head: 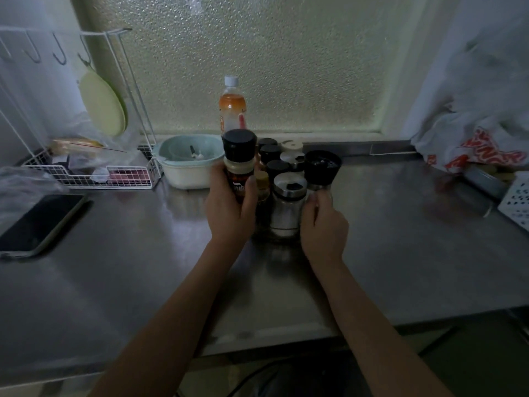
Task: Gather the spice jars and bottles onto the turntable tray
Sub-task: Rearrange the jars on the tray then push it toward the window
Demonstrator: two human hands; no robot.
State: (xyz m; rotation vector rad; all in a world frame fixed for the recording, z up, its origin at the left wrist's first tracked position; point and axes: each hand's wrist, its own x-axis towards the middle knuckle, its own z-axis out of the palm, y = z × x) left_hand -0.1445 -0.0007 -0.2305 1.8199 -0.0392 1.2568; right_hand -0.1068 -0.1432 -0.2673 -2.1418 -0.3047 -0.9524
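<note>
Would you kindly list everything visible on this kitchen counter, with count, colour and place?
Black-capped spice bottle: one, brown label, held in left hand.
Black-topped grinder: one, right of cluster, held by right hand.
Clustered jars: several, black or silver lids, counter centre; tray beneath not discernible.
Orange drink bottle: one, white cap, by window.
Bowl: one, pale blue-white, left of jars.
Wire rack: one, white, far left.
Phone: one, black, left counter.
Plastic bag: one, white-red, right.
Hands: left, right.

Phone left, jars centre, bottle behind, bag right
</note>
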